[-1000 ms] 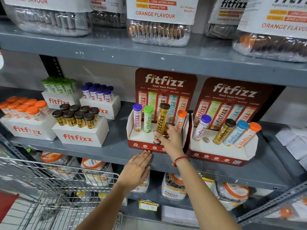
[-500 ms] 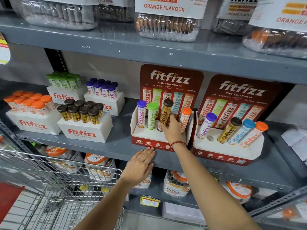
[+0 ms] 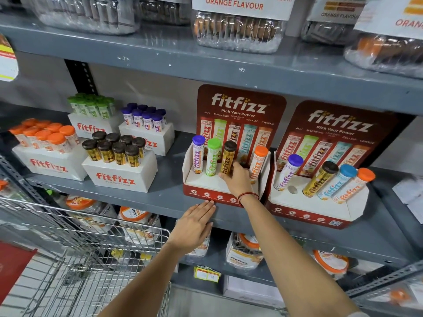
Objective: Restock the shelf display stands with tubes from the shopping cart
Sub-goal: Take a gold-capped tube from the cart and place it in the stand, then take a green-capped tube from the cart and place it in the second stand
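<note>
Seating step: right hand [image 3: 238, 179] gripping brown-capped tube [image 3: 228, 160] low, in third slot of left display stand [image 3: 206, 191], at centre. Left hand [image 3: 194, 225] open, flat on shelf edge [image 3: 137, 197], six o'clock of stand. Fourth slot empty. Next, probably: release, fetch from shopping cart [image 3: 68, 248], seven o'clock.

Grey metal shelving [image 3: 160, 197] fills the view, its boards scuffed and chipped. A black perforated upright [image 3: 83, 76] runs behind the upper board against a pale grey back wall [image 3: 146, 85]. Light-coloured floor [image 3: 190, 303] shows at the bottom. Lighting is even and indoor.
</note>
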A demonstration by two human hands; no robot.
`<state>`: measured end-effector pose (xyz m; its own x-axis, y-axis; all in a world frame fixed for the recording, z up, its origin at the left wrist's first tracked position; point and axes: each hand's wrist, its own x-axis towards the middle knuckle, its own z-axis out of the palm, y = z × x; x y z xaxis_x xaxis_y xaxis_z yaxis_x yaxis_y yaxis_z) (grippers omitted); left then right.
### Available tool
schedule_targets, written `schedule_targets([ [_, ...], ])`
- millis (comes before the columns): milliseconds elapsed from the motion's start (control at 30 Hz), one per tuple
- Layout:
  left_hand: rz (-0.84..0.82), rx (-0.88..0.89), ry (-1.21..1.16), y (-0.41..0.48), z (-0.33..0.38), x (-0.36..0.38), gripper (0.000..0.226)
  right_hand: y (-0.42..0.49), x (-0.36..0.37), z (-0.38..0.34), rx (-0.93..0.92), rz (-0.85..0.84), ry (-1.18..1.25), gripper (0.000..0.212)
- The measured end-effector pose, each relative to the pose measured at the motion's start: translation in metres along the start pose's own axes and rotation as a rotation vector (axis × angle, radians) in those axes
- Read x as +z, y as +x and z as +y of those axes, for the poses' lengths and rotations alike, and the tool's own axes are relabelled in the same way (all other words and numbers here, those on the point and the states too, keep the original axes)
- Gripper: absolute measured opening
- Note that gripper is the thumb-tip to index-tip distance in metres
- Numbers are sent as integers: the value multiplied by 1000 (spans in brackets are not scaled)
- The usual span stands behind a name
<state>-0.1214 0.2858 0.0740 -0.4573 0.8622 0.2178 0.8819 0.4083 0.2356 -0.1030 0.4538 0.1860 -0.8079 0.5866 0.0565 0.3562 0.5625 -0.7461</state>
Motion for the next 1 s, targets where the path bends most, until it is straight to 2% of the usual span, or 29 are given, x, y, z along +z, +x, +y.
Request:
schedule_targets([
  [200, 25, 32, 27, 0, 1, -2, 58, -1, 2, -2, 9, 12, 13, 38],
  [267, 64, 27, 12, -3, 0, -5, 50, -6, 6, 4, 34, 44, 80, 30],
  [333, 122, -5, -19, -10, -4, -9, 45, -23, 12, 10, 90, 89, 148, 12],
  [367, 149, -35, -30, -17, -8, -12, 43, -33, 17, 11, 99, 148, 156, 7],
  [433, 202, -114, -41, -35, -16, -20, 41, -48, 31, 6, -30, 376, 147, 15],
  [500, 250, -206, -51, -57, -26, -26, 38, -62, 54, -3, -159, 436, 152, 22],
  [600, 283, -360, -63, -100, -39, -30, 37, -79, 96, -16, -279, 281, 191, 16],
  [800, 238, -729, -71, -206, -48, -21, 39, -122, 187, -37, -483, -189, 107, 6],
  [1000, 118, -976, -72, -288, -35, 10, 29, -159, 295, 5, -466, -901, -336, 7],
])
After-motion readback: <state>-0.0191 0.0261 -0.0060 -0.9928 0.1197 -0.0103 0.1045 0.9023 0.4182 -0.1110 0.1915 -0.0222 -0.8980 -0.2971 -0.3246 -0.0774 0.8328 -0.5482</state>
